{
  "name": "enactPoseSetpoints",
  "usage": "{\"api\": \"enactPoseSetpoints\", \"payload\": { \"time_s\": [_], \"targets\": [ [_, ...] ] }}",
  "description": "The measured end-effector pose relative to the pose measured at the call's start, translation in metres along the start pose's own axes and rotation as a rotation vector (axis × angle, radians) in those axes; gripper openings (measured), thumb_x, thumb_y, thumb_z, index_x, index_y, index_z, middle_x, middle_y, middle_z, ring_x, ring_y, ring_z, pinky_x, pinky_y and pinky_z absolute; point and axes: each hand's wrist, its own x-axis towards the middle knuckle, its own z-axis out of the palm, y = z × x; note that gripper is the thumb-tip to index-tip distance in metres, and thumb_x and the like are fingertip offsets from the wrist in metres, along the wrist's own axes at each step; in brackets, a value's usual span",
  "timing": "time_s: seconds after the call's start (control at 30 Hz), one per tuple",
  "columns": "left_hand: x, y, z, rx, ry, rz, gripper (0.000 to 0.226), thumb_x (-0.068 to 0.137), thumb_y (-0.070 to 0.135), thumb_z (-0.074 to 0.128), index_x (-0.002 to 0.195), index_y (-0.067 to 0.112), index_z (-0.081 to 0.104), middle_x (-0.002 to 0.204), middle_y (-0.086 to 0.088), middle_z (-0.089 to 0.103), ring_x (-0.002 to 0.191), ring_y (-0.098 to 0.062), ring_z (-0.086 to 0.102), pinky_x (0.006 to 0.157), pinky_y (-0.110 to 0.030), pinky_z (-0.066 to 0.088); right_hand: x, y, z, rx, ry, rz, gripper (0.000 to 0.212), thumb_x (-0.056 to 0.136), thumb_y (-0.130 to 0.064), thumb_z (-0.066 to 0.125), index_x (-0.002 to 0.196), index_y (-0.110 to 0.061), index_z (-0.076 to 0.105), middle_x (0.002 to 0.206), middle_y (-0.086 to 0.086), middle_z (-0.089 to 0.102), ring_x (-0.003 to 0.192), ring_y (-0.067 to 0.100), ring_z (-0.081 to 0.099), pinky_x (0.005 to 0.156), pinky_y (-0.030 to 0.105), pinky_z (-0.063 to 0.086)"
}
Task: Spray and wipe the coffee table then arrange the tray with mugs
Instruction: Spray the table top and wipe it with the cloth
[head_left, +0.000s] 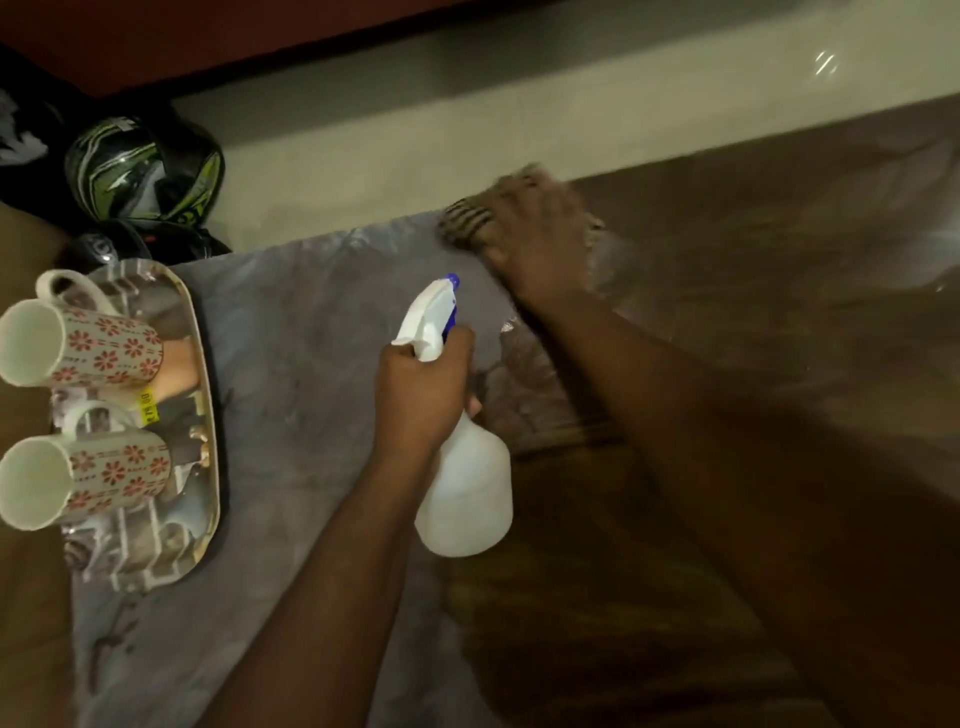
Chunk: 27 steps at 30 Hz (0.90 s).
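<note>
Head view: wiping underway. Right hand (535, 249) presses striped brown cloth (467, 221) onto table (779, 260); left hand (421, 395) grips white spray bottle (465, 493). Next, likely set both down, arrange the tray.

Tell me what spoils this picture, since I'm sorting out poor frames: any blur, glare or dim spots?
Head view: the right hand and its striped cloth are smeared by motion blur; the lower right is dim; a small glint shows at top right; the spray bottle in the left hand and the mugs are fairly sharp.
</note>
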Motion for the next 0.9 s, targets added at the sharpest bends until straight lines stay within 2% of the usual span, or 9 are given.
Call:
{"api": "enactPoseSetpoints", "payload": {
  "time_s": [0.1, 0.23, 0.33, 0.4, 0.47, 0.57, 0.7, 0.77, 0.9],
  "targets": [
    [0.002, -0.013, -0.014, -0.008, 0.019, -0.032, 0.017, 0.089, 0.027, 0.063, 0.081, 0.013, 0.067, 0.062, -0.005, 0.064, 0.041, -0.016, 0.054, 0.044, -0.026, 0.046, -0.046, -0.026, 0.01, 0.013, -0.084, -0.387, 0.045, 0.085, -0.046, 0.05, 0.124, -0.026, 0.059, 0.134, 0.001, 0.056, 0.13, 0.031, 0.044, 0.102, 0.043, 0.029],
    [-0.001, -0.023, -0.041, -0.074, -0.022, -0.082, 0.016, 0.09, 0.022, 0.061, 0.081, 0.011, 0.068, 0.056, -0.001, 0.062, 0.043, -0.018, 0.051, 0.044, -0.027, 0.042, -0.123, 0.023, -0.026, 0.037, -0.209, -0.613, 0.05, 0.087, -0.048, 0.045, 0.133, -0.029, 0.051, 0.143, 0.001, 0.047, 0.137, 0.027, 0.034, 0.107, 0.046, 0.027],
    [0.001, -0.022, -0.056, -0.054, 0.011, -0.034, 0.025, 0.088, 0.022, 0.062, 0.066, 0.013, 0.06, 0.047, 0.0, 0.055, 0.037, -0.017, 0.048, 0.046, -0.027, 0.042, -0.134, 0.063, -0.042, 0.017, -0.117, -0.318, 0.052, 0.085, -0.043, 0.048, 0.135, -0.029, 0.046, 0.14, 0.006, 0.051, 0.133, 0.03, 0.039, 0.106, 0.047, 0.031],
    [0.001, -0.016, -0.064, -0.08, -0.027, 0.029, 0.023, 0.089, 0.028, 0.064, 0.067, 0.022, 0.063, 0.058, -0.004, 0.062, 0.039, -0.016, 0.051, 0.048, -0.028, 0.045, -0.13, 0.046, -0.038, 0.004, -0.005, 0.058, 0.051, 0.085, -0.04, 0.05, 0.134, -0.027, 0.048, 0.14, 0.006, 0.05, 0.134, 0.031, 0.036, 0.109, 0.046, 0.028],
    [-0.002, -0.018, -0.072, -0.084, -0.083, 0.092, 0.02, 0.089, 0.031, 0.064, 0.069, 0.03, 0.066, 0.067, -0.01, 0.066, 0.041, -0.018, 0.051, 0.048, -0.028, 0.047, -0.129, 0.001, -0.025, 0.002, 0.023, 0.202, 0.052, 0.084, -0.038, 0.051, 0.134, -0.024, 0.049, 0.141, 0.005, 0.048, 0.135, 0.032, 0.034, 0.11, 0.046, 0.024],
    [-0.01, -0.035, -0.082, -0.031, -0.027, 0.102, 0.02, 0.08, 0.033, 0.063, 0.069, 0.017, 0.067, 0.054, -0.008, 0.06, 0.04, -0.022, 0.052, 0.053, -0.039, 0.048, -0.161, -0.07, -0.003, 0.034, -0.115, -0.063, 0.052, 0.083, -0.04, 0.05, 0.133, -0.028, 0.049, 0.141, 0.004, 0.047, 0.133, 0.032, 0.037, 0.109, 0.045, 0.02],
    [-0.031, -0.065, -0.109, -0.02, -0.173, 0.061, 0.005, 0.077, 0.042, 0.066, 0.082, 0.041, 0.068, 0.072, -0.001, 0.07, 0.049, -0.02, 0.057, 0.054, -0.033, 0.049, -0.224, -0.076, -0.007, -0.003, -0.249, -0.546, 0.055, 0.086, -0.045, 0.049, 0.138, -0.033, 0.039, 0.145, -0.002, 0.044, 0.139, 0.026, 0.029, 0.11, 0.044, 0.022],
    [-0.041, -0.082, -0.125, 0.015, -0.214, 0.024, 0.007, 0.078, 0.038, 0.067, 0.072, 0.036, 0.066, 0.069, -0.006, 0.07, 0.048, -0.019, 0.058, 0.054, -0.032, 0.047, -0.233, -0.058, -0.012, -0.031, -0.234, -0.428, 0.056, 0.086, -0.047, 0.045, 0.14, -0.033, 0.036, 0.146, -0.001, 0.043, 0.139, 0.026, 0.028, 0.11, 0.049, 0.025],
    [-0.065, -0.111, -0.146, 0.057, -0.169, 0.004, 0.025, 0.083, 0.033, 0.066, 0.061, 0.034, 0.056, 0.066, -0.02, 0.068, 0.042, -0.018, 0.053, 0.059, -0.034, 0.049, -0.238, -0.104, -0.011, 0.003, -0.082, 0.167, 0.054, 0.084, -0.041, 0.048, 0.137, -0.028, 0.044, 0.145, 0.003, 0.043, 0.139, 0.03, 0.029, 0.108, 0.053, 0.029]
  ]
}}
